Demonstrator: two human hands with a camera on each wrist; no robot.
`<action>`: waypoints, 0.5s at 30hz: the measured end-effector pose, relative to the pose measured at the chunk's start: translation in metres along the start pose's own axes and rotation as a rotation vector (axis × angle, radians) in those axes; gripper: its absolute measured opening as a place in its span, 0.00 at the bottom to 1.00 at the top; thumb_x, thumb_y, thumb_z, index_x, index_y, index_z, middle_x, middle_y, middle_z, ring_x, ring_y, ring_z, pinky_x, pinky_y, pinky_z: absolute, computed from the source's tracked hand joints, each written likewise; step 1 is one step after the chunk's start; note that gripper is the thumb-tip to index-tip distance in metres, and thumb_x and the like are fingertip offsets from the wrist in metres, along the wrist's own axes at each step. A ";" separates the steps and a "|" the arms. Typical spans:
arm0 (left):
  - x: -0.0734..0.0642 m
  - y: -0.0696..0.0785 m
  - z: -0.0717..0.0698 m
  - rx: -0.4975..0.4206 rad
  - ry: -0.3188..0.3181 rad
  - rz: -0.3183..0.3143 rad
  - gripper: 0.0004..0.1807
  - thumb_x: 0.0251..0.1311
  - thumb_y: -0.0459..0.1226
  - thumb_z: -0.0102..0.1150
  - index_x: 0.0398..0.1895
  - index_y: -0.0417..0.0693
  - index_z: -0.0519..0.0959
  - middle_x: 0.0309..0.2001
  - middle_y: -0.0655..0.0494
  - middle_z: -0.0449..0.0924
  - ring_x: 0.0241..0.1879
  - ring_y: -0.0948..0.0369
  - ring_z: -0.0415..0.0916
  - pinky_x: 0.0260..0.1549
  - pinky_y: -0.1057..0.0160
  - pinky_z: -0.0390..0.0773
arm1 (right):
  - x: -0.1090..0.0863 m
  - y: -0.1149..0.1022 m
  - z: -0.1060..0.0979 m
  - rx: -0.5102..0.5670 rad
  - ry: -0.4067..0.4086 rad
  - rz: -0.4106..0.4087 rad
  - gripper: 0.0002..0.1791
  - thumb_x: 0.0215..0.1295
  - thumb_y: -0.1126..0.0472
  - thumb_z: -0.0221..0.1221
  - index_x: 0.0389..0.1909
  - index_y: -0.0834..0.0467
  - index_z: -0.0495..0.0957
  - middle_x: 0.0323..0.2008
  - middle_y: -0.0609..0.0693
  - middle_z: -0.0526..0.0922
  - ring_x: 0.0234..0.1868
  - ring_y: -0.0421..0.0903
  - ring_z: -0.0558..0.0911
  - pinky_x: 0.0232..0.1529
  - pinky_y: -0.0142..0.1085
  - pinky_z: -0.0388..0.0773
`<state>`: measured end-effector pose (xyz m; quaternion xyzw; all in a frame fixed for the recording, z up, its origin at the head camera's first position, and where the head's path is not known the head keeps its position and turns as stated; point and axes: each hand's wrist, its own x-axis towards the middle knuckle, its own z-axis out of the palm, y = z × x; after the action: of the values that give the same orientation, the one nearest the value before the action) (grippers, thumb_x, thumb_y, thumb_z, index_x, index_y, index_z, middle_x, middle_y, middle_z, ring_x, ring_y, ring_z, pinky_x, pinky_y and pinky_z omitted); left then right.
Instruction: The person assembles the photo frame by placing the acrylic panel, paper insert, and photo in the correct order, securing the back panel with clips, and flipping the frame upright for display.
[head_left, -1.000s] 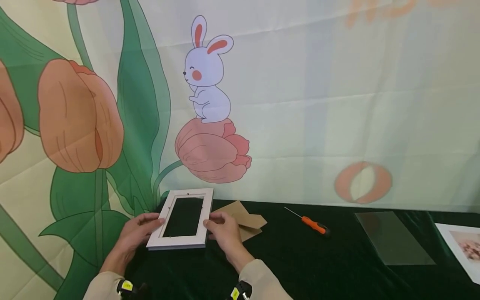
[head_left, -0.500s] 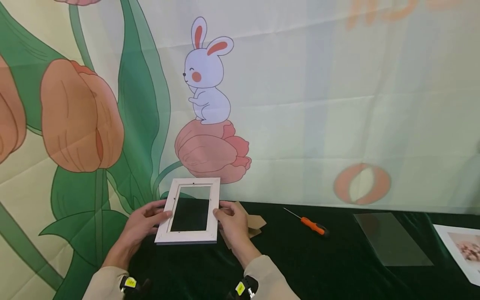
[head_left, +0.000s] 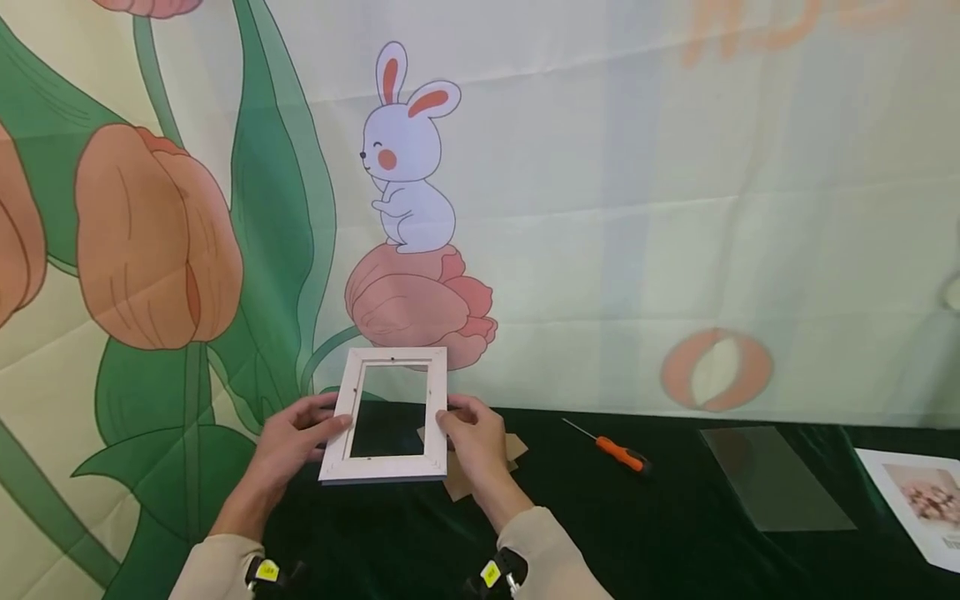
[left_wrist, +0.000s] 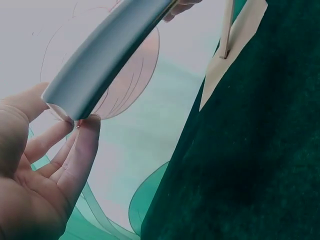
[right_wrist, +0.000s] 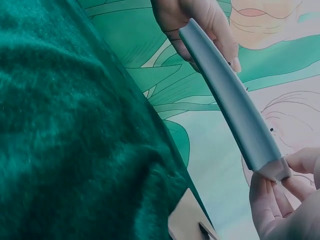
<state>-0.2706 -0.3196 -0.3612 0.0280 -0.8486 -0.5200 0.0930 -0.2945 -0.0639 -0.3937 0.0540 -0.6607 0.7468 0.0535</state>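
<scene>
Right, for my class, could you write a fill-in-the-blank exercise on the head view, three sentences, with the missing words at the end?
1. The left hand and right hand grip a frame coloured ____.
2. The bright colour on the screwdriver is ____.
3. The clear sheet lies to the ____ of the screwdriver.

Missing words: white; orange; right.

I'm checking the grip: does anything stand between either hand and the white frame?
Nothing visible does. The left hand and right hand grip the white frame directly, at opposite sides; the brown cardboard lies apart from it, on the green cloth.
</scene>
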 end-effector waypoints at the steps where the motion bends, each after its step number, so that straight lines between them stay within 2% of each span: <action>1: -0.001 0.001 0.002 -0.002 0.000 0.002 0.37 0.71 0.50 0.69 0.76 0.42 0.71 0.60 0.38 0.80 0.47 0.52 0.84 0.42 0.59 0.86 | 0.000 0.000 -0.002 -0.008 0.004 -0.001 0.18 0.75 0.63 0.65 0.61 0.62 0.82 0.47 0.56 0.83 0.44 0.51 0.84 0.50 0.47 0.87; 10: -0.002 0.013 0.014 0.023 -0.002 0.008 0.37 0.70 0.51 0.70 0.75 0.43 0.72 0.61 0.38 0.80 0.48 0.51 0.83 0.44 0.58 0.86 | 0.003 -0.009 -0.020 -0.057 -0.009 0.003 0.19 0.74 0.59 0.65 0.62 0.60 0.83 0.51 0.57 0.84 0.46 0.53 0.86 0.55 0.53 0.84; 15: -0.006 0.023 0.025 0.019 0.017 0.031 0.35 0.71 0.49 0.69 0.74 0.42 0.73 0.59 0.38 0.81 0.48 0.50 0.84 0.47 0.52 0.87 | 0.006 -0.018 -0.034 -0.118 -0.033 -0.008 0.19 0.74 0.58 0.65 0.62 0.61 0.82 0.49 0.57 0.84 0.44 0.51 0.86 0.53 0.51 0.85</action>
<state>-0.2679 -0.2866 -0.3527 0.0202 -0.8531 -0.5101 0.1077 -0.2977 -0.0276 -0.3791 0.0659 -0.7043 0.7052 0.0487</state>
